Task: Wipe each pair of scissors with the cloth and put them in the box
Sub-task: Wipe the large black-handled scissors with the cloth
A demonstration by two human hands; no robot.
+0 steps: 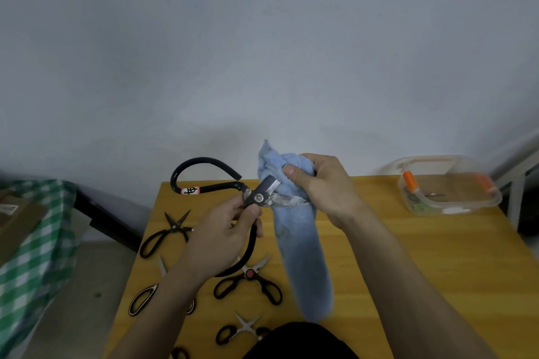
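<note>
Dark clothing [300,342] fills the bottom centre edge. Just beyond it on the yellow wooden surface [437,265] lie small scissors [243,329], blades open. Further up, left of centre, red-pivot scissors [249,281] lie open, and black-and-white handled scissors [145,294] are partly hidden under the left forearm. Black scissors [167,234] lie open near the surface's left edge. 1 more dark handle shows at the bottom edge, too cut off to tell.

Left hand [224,230], centre frame, fingers curled round the handle of large black scissors [256,198], thumb near the pivot; held above the surface, blades open, pointing right. Its other long handle loops up toward the wall, with a red-white label.

Right hand [323,183], fingers pinching the blue cloth [297,242] round the blades; rest of the cloth hangs down, blurred.

Clear plastic box [449,188] with orange clips stands at the surface's upper right corner, well apart from the hands; contents unclear.

Green checked fabric [32,242] at left edge. Grey wall [262,52] behind.
</note>
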